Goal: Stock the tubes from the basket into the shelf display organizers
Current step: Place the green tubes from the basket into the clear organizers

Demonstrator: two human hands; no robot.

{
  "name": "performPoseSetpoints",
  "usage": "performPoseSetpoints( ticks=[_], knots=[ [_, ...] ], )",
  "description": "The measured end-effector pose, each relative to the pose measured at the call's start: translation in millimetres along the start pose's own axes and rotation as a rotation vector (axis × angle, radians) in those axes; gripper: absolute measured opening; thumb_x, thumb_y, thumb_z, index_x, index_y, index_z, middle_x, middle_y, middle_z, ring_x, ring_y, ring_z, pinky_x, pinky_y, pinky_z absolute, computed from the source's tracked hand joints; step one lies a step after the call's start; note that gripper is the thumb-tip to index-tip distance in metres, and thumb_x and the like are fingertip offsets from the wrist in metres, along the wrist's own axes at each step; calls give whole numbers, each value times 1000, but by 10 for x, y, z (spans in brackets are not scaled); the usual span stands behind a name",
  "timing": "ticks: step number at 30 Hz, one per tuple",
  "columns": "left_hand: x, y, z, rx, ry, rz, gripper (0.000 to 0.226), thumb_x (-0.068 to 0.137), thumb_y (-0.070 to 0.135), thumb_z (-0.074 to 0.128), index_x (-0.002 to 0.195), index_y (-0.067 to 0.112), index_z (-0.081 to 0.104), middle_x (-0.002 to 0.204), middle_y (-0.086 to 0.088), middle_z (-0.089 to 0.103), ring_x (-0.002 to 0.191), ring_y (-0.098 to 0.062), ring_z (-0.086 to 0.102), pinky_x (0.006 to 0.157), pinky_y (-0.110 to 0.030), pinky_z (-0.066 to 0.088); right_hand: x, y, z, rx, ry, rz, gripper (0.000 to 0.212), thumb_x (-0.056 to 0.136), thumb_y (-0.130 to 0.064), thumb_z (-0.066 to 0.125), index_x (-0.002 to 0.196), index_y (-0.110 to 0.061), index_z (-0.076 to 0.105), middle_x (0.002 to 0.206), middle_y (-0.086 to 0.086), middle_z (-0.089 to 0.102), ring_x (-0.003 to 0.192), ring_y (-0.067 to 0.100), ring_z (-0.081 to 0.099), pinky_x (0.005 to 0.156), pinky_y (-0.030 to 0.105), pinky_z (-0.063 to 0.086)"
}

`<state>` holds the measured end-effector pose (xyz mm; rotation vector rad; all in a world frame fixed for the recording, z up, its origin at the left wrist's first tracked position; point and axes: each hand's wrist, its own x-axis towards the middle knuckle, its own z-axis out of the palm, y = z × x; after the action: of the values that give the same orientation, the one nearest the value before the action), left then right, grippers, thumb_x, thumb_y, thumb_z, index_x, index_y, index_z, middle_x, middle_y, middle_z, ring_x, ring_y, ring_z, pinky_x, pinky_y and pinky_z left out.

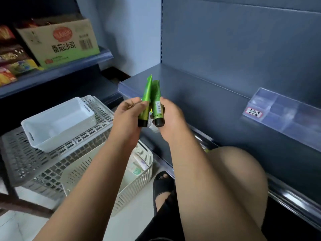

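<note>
Holding green tubes — L grip [129, 113] one [145, 105], R grip [171, 113] other [156, 105].

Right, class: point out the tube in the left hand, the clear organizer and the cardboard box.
Left-hand tube [146, 101], head view, on its green body.
Clear organizer [284, 112], head view, on a divider wall.
Cardboard box [59, 42], head view, on its printed front.

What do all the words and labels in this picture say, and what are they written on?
"番茄沙司": printed in green on the brown cardboard box on the upper left shelf.
Red oval logo and barcode on that box: too blurred to read.
Handwritten white price tag on the clear plastic shelf organizer: too blurred to read.
Barcode label on the green tube held in the right hand: too small to read.
Colourful snack packets at far left: unreadable.
</note>
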<state>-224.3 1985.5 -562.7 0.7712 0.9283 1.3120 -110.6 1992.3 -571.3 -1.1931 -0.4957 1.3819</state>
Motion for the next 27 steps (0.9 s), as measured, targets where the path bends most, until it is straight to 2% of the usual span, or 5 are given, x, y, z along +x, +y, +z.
performPoseSetpoints(
  ticks=[5,9,13,20,27],
  knots=[
    [-124,121,369,84,-167,2,44,77,-12,70,118,2,65,103,-20,69,83,-29,70,75,-39,57,-291,-311,-206,114,-124,-86,40,97,-24,52,126,2,62,121,25,64,106,34,60,100,49,47],
    [-323,103,778,136,-310,78,21,86,-7,66,103,4,71,94,-15,74,83,-27,70,75,-36,56,-554,-640,-592,23,-116,-277,42,83,-19,69,123,-6,66,126,29,64,101,37,66,84,50,54],
    [-491,11,1225,180,-401,142,9,93,18,71,97,10,74,83,-14,61,73,-23,53,64,-34,47,-893,-1065,-1125,-117,108,-467,44,66,-14,80,110,-15,73,113,17,73,110,39,68,101,55,50],
    [-966,-188,2066,145,-632,162,10,89,9,75,99,8,74,79,-13,45,81,-22,44,79,-40,44,-1734,-1583,-2009,-309,381,-591,29,87,-14,78,113,-6,67,92,2,74,73,7,69,61,22,53],
    [-1624,-520,2761,89,-812,170,18,90,3,73,108,4,72,78,-13,41,81,-23,52,80,-43,57,-2555,-1750,-2818,-388,541,-740,25,91,-12,73,116,-9,70,95,5,76,79,11,70,62,24,54]
  ],
)
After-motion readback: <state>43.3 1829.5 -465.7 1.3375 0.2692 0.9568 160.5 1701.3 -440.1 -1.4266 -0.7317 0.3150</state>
